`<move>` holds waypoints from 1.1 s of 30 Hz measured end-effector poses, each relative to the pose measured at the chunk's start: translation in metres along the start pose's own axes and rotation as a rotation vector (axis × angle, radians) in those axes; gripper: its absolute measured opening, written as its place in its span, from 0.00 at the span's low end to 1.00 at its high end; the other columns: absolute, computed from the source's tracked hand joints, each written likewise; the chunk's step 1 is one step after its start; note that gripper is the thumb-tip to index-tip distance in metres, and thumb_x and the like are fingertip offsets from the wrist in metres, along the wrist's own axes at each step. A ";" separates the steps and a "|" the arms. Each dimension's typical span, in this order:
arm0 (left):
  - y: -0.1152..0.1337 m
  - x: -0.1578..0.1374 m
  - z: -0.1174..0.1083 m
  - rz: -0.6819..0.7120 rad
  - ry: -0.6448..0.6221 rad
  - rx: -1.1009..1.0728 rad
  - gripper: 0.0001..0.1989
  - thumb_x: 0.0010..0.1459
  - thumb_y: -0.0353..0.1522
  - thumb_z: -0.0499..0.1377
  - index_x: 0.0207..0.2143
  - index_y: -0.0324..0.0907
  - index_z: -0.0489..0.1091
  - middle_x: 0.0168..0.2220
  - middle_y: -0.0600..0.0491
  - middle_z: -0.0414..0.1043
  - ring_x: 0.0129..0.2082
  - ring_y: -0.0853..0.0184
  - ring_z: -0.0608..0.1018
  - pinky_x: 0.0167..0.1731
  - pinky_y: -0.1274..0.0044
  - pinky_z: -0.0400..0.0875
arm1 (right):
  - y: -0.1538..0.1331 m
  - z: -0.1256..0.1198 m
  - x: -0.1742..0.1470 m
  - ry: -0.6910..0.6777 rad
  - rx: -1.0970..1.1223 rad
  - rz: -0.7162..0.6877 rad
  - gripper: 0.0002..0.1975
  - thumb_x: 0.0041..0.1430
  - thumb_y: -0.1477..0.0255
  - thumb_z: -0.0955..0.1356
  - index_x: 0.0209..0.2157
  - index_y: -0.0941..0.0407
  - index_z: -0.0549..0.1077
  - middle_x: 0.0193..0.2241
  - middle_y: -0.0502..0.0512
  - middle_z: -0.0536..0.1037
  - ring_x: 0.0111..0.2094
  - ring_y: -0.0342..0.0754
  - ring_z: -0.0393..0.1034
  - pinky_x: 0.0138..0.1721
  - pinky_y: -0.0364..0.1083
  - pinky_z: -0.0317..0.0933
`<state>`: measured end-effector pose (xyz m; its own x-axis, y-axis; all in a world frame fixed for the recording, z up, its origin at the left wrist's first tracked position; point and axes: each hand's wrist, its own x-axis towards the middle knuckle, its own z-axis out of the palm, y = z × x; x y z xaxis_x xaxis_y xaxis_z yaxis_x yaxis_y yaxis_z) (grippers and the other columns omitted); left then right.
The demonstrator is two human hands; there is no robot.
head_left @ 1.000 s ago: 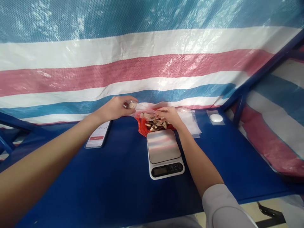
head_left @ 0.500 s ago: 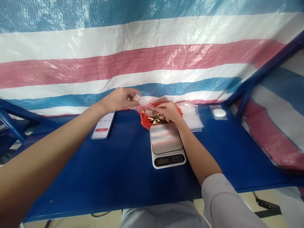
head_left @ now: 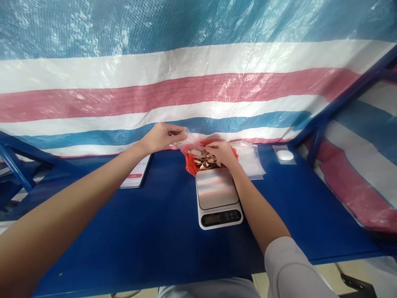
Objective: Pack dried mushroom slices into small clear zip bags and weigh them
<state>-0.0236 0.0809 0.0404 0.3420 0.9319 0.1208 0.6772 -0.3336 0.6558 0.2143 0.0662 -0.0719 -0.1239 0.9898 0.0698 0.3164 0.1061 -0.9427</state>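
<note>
My left hand point(head_left: 163, 135) is closed on one end of a clear plastic bag point(head_left: 194, 140), above the far edge of the blue table. The fingers mostly hide what lies in that end. Toward the right the bag stretches to my right hand point(head_left: 221, 151), whose fingertips are pinched together at its other end. Beneath the bag and my right hand, brown-and-cream dried slices point(head_left: 207, 163) lie in an open red plastic bag point(head_left: 190, 164). Nearer to me, right up against the red bag, is a white kitchen scale point(head_left: 217, 191) with a bare steel plate and a dark display.
A phone point(head_left: 135, 175) with a timer lies left of the scale, partly behind my left forearm. Flat clear bags point(head_left: 252, 162) lie right of the red bag. Farther right, a white oval object point(head_left: 285, 155) rests on clear plastic. Striped sheeting point(head_left: 186, 91) rises behind the table.
My left hand has turned and lowered slightly, so the pale contents in the bag's end are now mostly covered. The whole view has shifted a little upward. My right hand stays over the slices.
</note>
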 end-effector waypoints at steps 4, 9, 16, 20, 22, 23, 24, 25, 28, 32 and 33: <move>0.000 0.003 -0.007 -0.010 0.000 0.035 0.18 0.52 0.45 0.66 0.42 0.46 0.83 0.39 0.53 0.84 0.38 0.60 0.82 0.39 0.74 0.75 | 0.001 0.007 0.001 -0.047 0.038 -0.006 0.10 0.59 0.64 0.69 0.34 0.52 0.83 0.28 0.50 0.82 0.24 0.44 0.74 0.24 0.41 0.67; 0.001 0.008 -0.008 0.011 -0.049 0.019 0.15 0.52 0.45 0.67 0.38 0.48 0.84 0.42 0.53 0.84 0.43 0.57 0.83 0.43 0.72 0.76 | -0.007 0.006 -0.001 -0.036 0.055 0.065 0.12 0.59 0.62 0.70 0.37 0.52 0.84 0.25 0.50 0.81 0.22 0.44 0.73 0.23 0.41 0.65; -0.001 0.013 -0.001 0.041 0.030 -0.115 0.20 0.51 0.48 0.67 0.39 0.45 0.83 0.38 0.51 0.84 0.39 0.58 0.83 0.39 0.73 0.77 | -0.009 -0.005 0.000 0.025 0.000 -0.017 0.10 0.59 0.64 0.70 0.38 0.52 0.84 0.30 0.51 0.84 0.28 0.46 0.76 0.25 0.42 0.68; -0.002 0.015 0.004 0.036 0.058 -0.181 0.24 0.49 0.51 0.68 0.40 0.43 0.83 0.37 0.49 0.84 0.37 0.58 0.83 0.36 0.73 0.78 | -0.005 -0.011 0.003 0.097 -0.058 -0.029 0.11 0.60 0.65 0.70 0.38 0.53 0.84 0.29 0.51 0.83 0.28 0.47 0.76 0.27 0.43 0.68; -0.001 0.016 0.007 0.032 0.075 -0.222 0.26 0.47 0.52 0.69 0.39 0.42 0.83 0.38 0.48 0.84 0.36 0.58 0.83 0.36 0.72 0.79 | -0.004 -0.013 0.004 0.121 -0.077 -0.037 0.11 0.60 0.65 0.70 0.37 0.53 0.84 0.28 0.51 0.83 0.29 0.48 0.76 0.29 0.43 0.68; 0.000 0.017 0.009 0.028 0.086 -0.242 0.26 0.47 0.52 0.69 0.39 0.41 0.83 0.37 0.48 0.83 0.35 0.58 0.83 0.36 0.71 0.79 | -0.004 -0.014 0.005 0.131 -0.081 -0.038 0.11 0.60 0.65 0.69 0.36 0.53 0.84 0.27 0.51 0.82 0.28 0.48 0.76 0.29 0.43 0.68; 0.001 0.018 0.010 0.023 0.098 -0.259 0.27 0.46 0.52 0.70 0.40 0.41 0.83 0.37 0.47 0.83 0.35 0.58 0.83 0.36 0.71 0.80 | -0.004 -0.014 0.005 0.140 -0.080 -0.037 0.11 0.60 0.65 0.69 0.36 0.53 0.84 0.26 0.51 0.82 0.27 0.47 0.76 0.29 0.43 0.68; 0.002 0.019 0.011 0.018 0.109 -0.272 0.27 0.46 0.52 0.70 0.40 0.41 0.83 0.36 0.47 0.83 0.34 0.58 0.83 0.36 0.70 0.80 | -0.004 -0.014 0.005 0.150 -0.076 -0.034 0.11 0.61 0.64 0.69 0.35 0.53 0.84 0.26 0.50 0.82 0.26 0.47 0.75 0.29 0.43 0.68; 0.004 0.022 0.014 0.014 0.106 -0.271 0.27 0.45 0.52 0.70 0.38 0.41 0.83 0.36 0.48 0.83 0.34 0.58 0.83 0.36 0.70 0.81 | -0.005 -0.013 0.005 0.187 -0.111 -0.022 0.12 0.62 0.63 0.68 0.36 0.52 0.84 0.27 0.50 0.83 0.25 0.46 0.74 0.31 0.43 0.67; 0.004 0.023 0.013 0.016 0.077 -0.254 0.26 0.45 0.52 0.70 0.37 0.41 0.83 0.35 0.48 0.83 0.34 0.59 0.83 0.36 0.71 0.80 | -0.009 -0.011 0.003 0.166 -0.230 -0.010 0.11 0.62 0.64 0.68 0.37 0.51 0.84 0.30 0.50 0.84 0.25 0.45 0.74 0.31 0.43 0.64; 0.003 0.023 0.013 0.014 0.084 -0.255 0.26 0.45 0.52 0.70 0.37 0.41 0.83 0.35 0.48 0.83 0.33 0.59 0.83 0.36 0.71 0.80 | -0.010 -0.011 0.002 0.148 -0.251 -0.007 0.11 0.62 0.65 0.69 0.37 0.51 0.84 0.30 0.49 0.84 0.25 0.44 0.73 0.31 0.42 0.63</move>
<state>-0.0050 0.0996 0.0357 0.2872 0.9397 0.1859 0.4832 -0.3097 0.8189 0.2214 0.0683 -0.0584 0.0058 0.9900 0.1407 0.5415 0.1152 -0.8328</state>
